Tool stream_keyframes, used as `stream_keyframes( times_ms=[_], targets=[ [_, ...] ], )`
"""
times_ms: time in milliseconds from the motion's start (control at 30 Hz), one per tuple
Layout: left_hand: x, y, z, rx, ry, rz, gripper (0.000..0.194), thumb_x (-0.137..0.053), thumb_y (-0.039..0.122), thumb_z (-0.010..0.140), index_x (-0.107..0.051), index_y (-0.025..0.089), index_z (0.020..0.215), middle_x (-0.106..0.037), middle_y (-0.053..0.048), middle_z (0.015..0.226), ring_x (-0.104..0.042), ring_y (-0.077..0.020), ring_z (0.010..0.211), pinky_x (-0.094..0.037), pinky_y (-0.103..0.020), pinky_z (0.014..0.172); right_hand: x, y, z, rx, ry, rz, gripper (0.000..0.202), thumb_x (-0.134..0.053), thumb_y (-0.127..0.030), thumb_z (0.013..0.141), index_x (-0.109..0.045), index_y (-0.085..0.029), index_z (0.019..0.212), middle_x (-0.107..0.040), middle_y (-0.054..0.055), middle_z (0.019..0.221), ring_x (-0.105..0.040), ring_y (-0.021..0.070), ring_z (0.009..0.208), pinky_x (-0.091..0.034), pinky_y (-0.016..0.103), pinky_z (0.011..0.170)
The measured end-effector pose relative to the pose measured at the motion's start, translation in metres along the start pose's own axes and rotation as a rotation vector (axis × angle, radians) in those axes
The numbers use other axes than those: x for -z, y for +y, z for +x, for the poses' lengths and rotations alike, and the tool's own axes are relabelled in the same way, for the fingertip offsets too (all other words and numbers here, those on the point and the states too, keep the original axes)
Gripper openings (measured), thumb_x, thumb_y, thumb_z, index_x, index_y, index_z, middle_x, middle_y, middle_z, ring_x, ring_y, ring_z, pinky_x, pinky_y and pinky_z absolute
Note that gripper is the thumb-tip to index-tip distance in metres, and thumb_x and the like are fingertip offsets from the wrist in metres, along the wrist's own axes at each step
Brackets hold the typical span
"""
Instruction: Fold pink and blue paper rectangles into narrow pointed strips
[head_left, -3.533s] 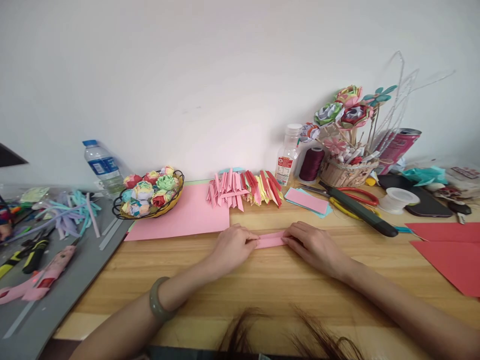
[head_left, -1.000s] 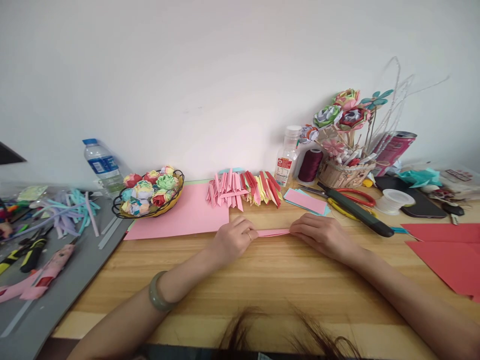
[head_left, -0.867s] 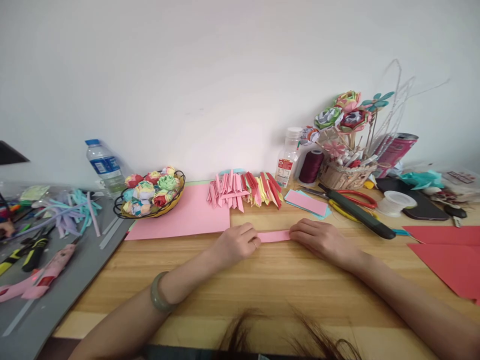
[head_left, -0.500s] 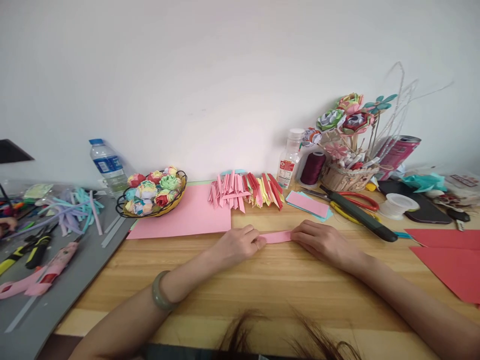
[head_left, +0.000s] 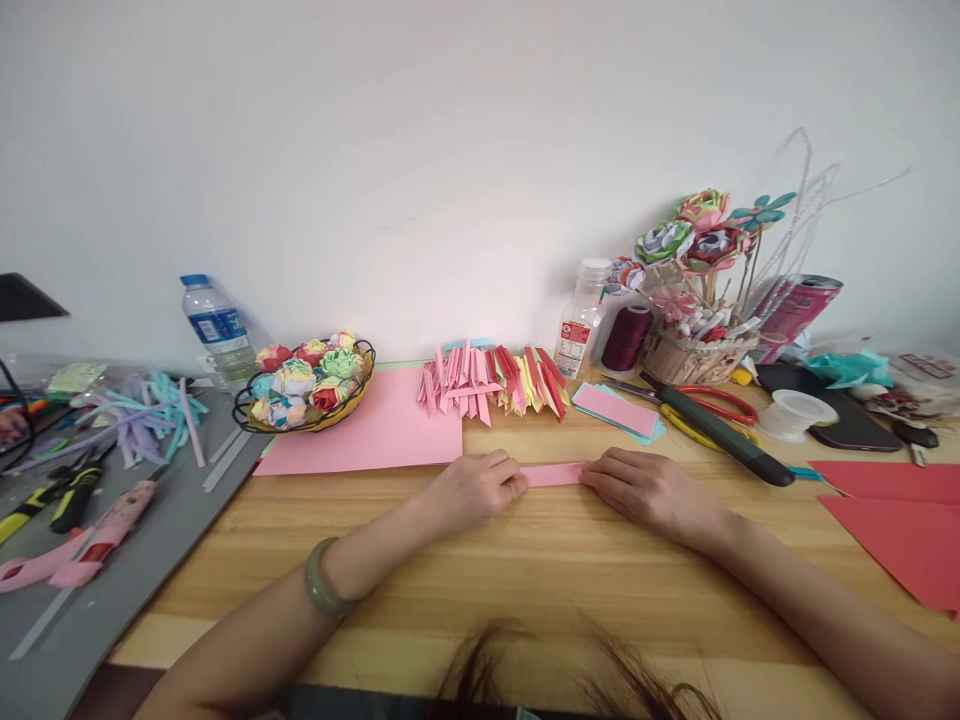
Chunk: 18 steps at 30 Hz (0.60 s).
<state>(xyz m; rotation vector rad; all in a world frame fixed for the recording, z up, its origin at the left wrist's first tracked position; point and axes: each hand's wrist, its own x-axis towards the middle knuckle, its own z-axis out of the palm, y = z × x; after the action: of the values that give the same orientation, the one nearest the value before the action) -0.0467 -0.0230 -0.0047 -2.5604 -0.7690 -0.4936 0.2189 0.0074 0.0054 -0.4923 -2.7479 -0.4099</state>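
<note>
A pale, plain wall (head_left: 480, 150) rises behind the wood-grain worktop (head_left: 480, 600), whose surface looks flat and smooth. A grey board (head_left: 172, 510) lies along the left side, bearing tools and craft stems. Red sheets (head_left: 892, 540) lie at the right edge, and a large pink sheet (head_left: 397, 430) lies left of centre, partly under a shallow basket (head_left: 352, 408) of paper flowers. Against the wall on the right stands a woven pot (head_left: 697, 362) holding more paper blooms.

The left hand (head_left: 476, 490) pinches the left end of a narrow pink strip (head_left: 553, 474) between thumb and bent fingers. The right hand (head_left: 652, 485) has its fingers close together over the other end, the thumb tucked in below them. The strip lies at the middle of the worktop, just right of the large sheet and in front of a row of folded papers (head_left: 465, 380); its middle shows between the hands.

It looks like folded paper: very light, probably a little stiff along its length yet easily bent or creased. The matt face should grip well enough under bare fingertips, though hard pulling or twisting could tear or crumple it. The ends seem the best hold, with light, even pressure against the worktop. Whether its hidden edges line up, I cannot tell.
</note>
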Motion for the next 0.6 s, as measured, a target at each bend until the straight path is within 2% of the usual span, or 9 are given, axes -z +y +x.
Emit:
stream_keyframes(
  times_ms=[133, 267, 467, 600],
  targets=[
    [-0.004, -0.005, -0.002, -0.023, 0.048, 0.017, 0.019, -0.042, 0.017, 0.091, -0.057, 0.013, 0.079, -0.057, -0.002, 0.075, -0.05, -0.0121, 0.07, -0.038, -0.024, 0.057, 0.002, -0.001, 0.001, 0.052, 0.005, -0.035, 0.024, -0.035, -0.013, 0.092, -0.058, -0.012, 0.099, -0.064, 0.009, 0.084, -0.055, 0.018, 0.074, -0.047, 0.03, 0.063],
    [-0.007, -0.009, -0.003, -0.028, 0.1, 0.029, 0.018, -0.045, 0.017, 0.09, -0.056, 0.013, 0.078, -0.059, -0.002, 0.076, -0.052, -0.012, 0.071, -0.039, -0.024, 0.059, 0.002, 0.0, 0.001, 0.039, 0.004, -0.016, 0.023, -0.036, -0.013, 0.092, -0.057, -0.012, 0.099, -0.064, 0.009, 0.085, -0.055, 0.0182, 0.077, -0.047, 0.03, 0.064],
    [0.0, -0.014, 0.0, -0.135, 0.164, 0.096, 0.012, -0.045, 0.014, 0.09, -0.057, 0.013, 0.088, -0.061, -0.001, 0.074, -0.055, -0.0113, 0.071, -0.039, -0.022, 0.057, 0.001, 0.001, 0.0, 0.03, 0.0, 0.016, 0.024, -0.035, -0.012, 0.092, -0.057, -0.012, 0.101, -0.063, 0.009, 0.087, -0.055, 0.0181, 0.078, -0.047, 0.03, 0.066],
    [-0.002, -0.018, 0.001, -0.153, 0.175, 0.12, 0.014, -0.045, 0.015, 0.09, -0.058, 0.015, 0.089, -0.062, -0.002, 0.074, -0.055, -0.0116, 0.073, -0.038, -0.022, 0.056, 0.006, 0.0, 0.003, 0.037, -0.019, 0.052, 0.027, -0.033, -0.013, 0.093, -0.058, -0.013, 0.102, -0.064, 0.01, 0.088, -0.056, 0.0178, 0.08, -0.048, 0.03, 0.067]
  ],
)
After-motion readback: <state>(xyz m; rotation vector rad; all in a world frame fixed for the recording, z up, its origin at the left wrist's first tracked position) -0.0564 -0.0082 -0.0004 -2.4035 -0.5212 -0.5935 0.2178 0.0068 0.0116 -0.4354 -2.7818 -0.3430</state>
